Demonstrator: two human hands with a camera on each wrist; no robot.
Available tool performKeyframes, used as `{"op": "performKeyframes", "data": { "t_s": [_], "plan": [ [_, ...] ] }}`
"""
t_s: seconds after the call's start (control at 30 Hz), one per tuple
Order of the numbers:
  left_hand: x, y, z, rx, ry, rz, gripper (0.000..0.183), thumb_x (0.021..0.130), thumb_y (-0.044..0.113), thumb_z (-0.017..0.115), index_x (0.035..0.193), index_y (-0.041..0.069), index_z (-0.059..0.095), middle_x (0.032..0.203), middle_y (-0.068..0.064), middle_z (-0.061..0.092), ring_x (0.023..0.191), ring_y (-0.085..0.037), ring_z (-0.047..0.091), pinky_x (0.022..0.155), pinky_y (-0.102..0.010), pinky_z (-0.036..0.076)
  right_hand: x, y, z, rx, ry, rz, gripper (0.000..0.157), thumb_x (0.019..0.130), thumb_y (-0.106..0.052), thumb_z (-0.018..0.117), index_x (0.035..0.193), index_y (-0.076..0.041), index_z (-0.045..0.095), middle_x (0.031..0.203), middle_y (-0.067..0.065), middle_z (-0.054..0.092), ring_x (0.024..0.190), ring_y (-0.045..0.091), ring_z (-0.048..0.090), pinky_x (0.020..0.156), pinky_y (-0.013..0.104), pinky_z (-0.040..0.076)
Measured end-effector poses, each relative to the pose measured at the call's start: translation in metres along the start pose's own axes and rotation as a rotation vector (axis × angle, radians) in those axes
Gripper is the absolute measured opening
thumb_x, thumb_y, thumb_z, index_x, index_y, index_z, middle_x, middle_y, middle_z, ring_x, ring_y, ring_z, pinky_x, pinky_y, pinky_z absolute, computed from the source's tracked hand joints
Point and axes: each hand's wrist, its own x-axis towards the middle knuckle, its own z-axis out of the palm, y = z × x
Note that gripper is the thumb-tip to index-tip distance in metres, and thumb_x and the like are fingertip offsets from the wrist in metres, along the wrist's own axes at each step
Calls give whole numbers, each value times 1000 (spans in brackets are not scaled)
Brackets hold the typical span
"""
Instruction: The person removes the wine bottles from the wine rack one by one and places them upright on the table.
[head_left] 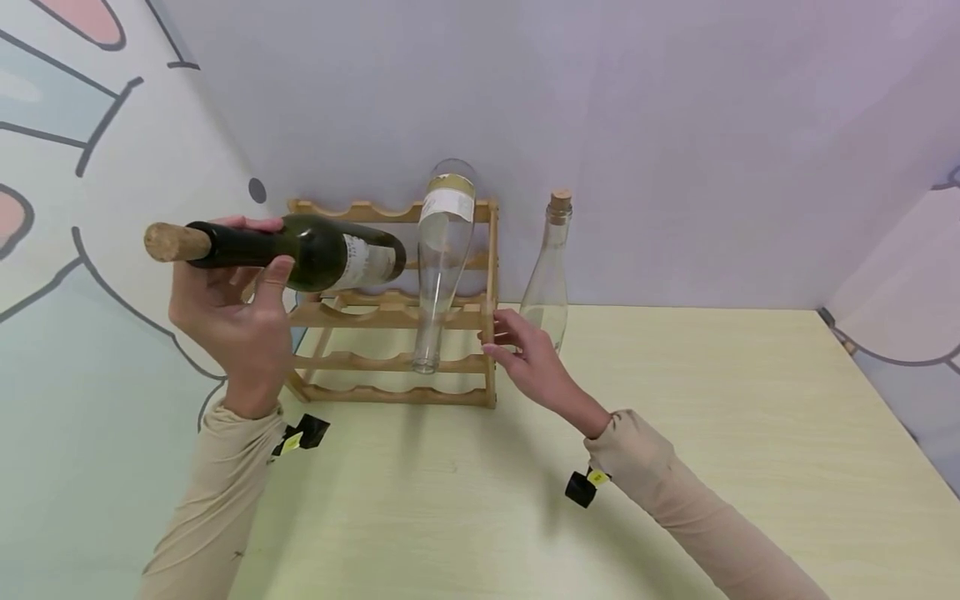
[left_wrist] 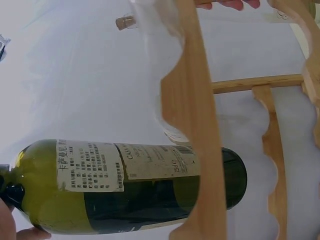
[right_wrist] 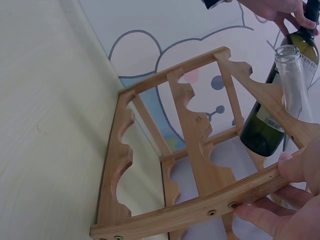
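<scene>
A dark green wine bottle [head_left: 322,250] with a cork and a pale label is gripped round its neck by my left hand [head_left: 243,333]. Its base points at the upper left of the wooden wine rack [head_left: 352,317]; in the left wrist view the bottle's body [left_wrist: 60,205] passes behind a scalloped rail [left_wrist: 195,100]. My right hand [head_left: 532,362] holds the rack's right side post, thumb on one side and fingers on the other, as the right wrist view shows. On the rack's top level lies a clear bottle [head_left: 444,250], its uncorked mouth towards me.
Just right of the rack stands a clear corked bottle [head_left: 547,287], partly behind my right hand. The rack stands on a pale wooden table [head_left: 720,400] near the back wall [head_left: 637,150]. A wall with cartoon drawings [head_left: 112,375] rises close on the left.
</scene>
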Motion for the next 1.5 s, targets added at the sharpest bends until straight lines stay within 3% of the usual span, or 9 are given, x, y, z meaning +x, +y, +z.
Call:
{"op": "performKeyframes", "data": {
  "t_s": [0.33,0.57,0.67,1.03,1.3,1.5],
  "plan": [
    [13,3,-1,-74,54,-14,33,70,-14,73,100,-10,60,89,-27,65,84,-35,65,82,-41,55,3,4,1,1,4,-18,29,90,5,57,119,6,53,105,20,64,102,35,61,87,45,52],
    [20,17,1,-95,95,-7,30,69,-14,70,97,-11,59,86,-25,64,79,-33,66,80,-39,56,8,38,8,-9,7,-30,33,91,0,59,124,0,52,107,17,64,105,29,60,89,42,52],
    [23,21,2,-94,92,-7,29,70,-14,67,98,-11,59,86,-25,63,79,-32,66,81,-39,56,8,43,8,-20,8,-48,34,92,-4,60,125,-4,53,108,13,64,105,25,61,89,39,52],
    [34,28,0,-110,74,-36,29,72,-17,64,99,-10,59,87,-26,62,80,-33,66,83,-40,55,11,41,7,-34,9,-51,31,92,-7,60,123,-7,53,107,10,64,104,19,61,87,34,53],
    [39,33,-5,-96,89,13,31,72,-14,68,101,-10,59,88,-28,60,79,-36,65,82,-43,55,10,42,8,-18,2,-45,31,92,-7,60,122,-7,53,106,7,65,104,19,61,86,32,54],
    [43,37,-4,-108,95,31,35,71,-10,72,103,-11,58,89,-29,59,80,-38,64,81,-42,56,10,41,8,-4,7,-45,31,92,-5,60,122,-6,53,105,8,65,103,21,62,86,39,54]
  ]
}}
